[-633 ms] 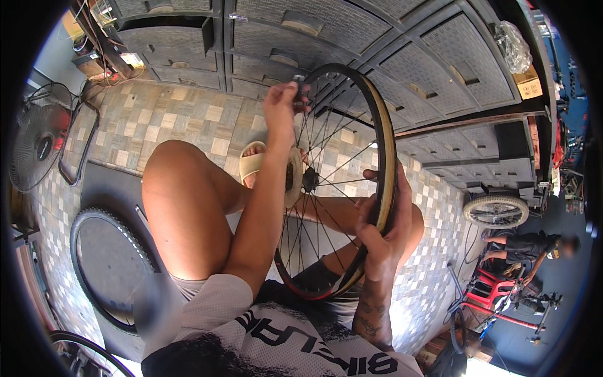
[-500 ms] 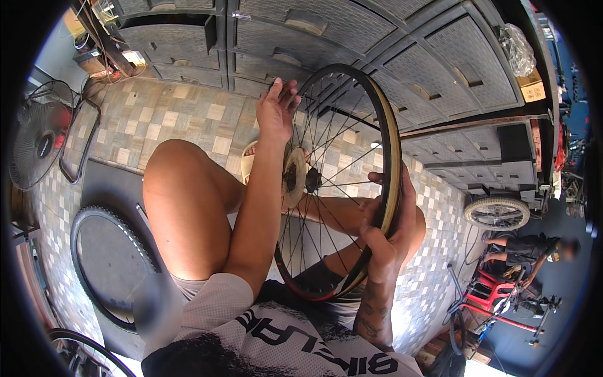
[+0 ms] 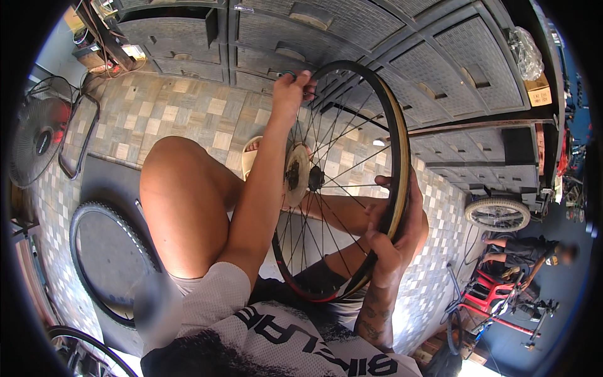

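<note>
A bicycle wheel (image 3: 398, 144) without a tyre stands tilted between my knees, with black spokes and a tan strip around the outside of its rim. Its hub (image 3: 316, 179) and pale brake disc (image 3: 297, 168) face left. My right hand (image 3: 394, 232) is closed around the near right part of the rim, with the thumb on the near side and fingers reaching in among the spokes. At the far left part of the rim, my left hand (image 3: 293, 94) has its fingers bent together beside the spokes. A small dark bit shows at its fingertips, too small to name.
A loose black tyre (image 3: 78, 251) lies on a dark mat at the left, near a standing fan (image 3: 41, 141). Grey drawer cabinets (image 3: 314, 38) line the far side. At the right are another wheel (image 3: 497, 215), a red chair (image 3: 493, 292) and another person (image 3: 534, 248).
My left hand has moved right to the rim, and its spread fingers have curled in. The wheel and my right hand have shifted slightly right.
</note>
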`<state>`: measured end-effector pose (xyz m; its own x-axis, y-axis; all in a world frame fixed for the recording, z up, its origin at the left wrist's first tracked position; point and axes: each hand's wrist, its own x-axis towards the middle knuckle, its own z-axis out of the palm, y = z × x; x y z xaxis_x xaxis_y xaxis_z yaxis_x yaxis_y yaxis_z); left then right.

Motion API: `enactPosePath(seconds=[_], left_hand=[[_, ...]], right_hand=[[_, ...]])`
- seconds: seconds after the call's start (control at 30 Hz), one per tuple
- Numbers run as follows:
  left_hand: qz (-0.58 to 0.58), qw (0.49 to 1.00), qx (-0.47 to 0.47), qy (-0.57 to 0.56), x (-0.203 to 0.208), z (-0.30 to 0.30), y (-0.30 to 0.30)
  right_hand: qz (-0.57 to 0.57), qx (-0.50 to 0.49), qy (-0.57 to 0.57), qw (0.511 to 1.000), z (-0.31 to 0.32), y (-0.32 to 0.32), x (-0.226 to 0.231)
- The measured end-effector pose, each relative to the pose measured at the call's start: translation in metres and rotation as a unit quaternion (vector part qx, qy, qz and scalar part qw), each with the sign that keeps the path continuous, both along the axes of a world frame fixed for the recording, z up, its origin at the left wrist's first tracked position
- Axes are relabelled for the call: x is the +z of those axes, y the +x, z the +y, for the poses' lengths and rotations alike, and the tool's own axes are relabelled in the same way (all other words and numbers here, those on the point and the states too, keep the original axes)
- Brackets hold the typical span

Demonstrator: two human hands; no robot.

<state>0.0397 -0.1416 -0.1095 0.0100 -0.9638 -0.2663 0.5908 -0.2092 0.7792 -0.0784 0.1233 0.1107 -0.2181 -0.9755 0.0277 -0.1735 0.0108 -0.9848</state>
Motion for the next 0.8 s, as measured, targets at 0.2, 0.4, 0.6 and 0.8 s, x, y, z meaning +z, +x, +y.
enactPosePath(seconds=[0.2, 0.4, 0.6, 0.8], left_hand=[[0.010, 0.996, -0.092, -0.004, 0.008, -0.017, -0.026], [0.068, 0.991, -0.112, 0.030, 0.011, -0.024, -0.031], [0.064, 0.989, -0.122, 0.045, 0.015, -0.029, -0.031], [0.030, 0.997, -0.058, 0.034, 0.015, -0.023, -0.036]], right_hand=[[0.007, 0.004, -0.001, 1.000, 0.001, -0.001, -0.001], [0.013, -0.001, 0.005, 1.000, 0.002, -0.001, -0.001], [0.014, -0.007, 0.009, 1.000, 0.002, -0.001, -0.002], [0.005, -0.005, 0.010, 1.000, 0.002, 0.000, -0.001]])
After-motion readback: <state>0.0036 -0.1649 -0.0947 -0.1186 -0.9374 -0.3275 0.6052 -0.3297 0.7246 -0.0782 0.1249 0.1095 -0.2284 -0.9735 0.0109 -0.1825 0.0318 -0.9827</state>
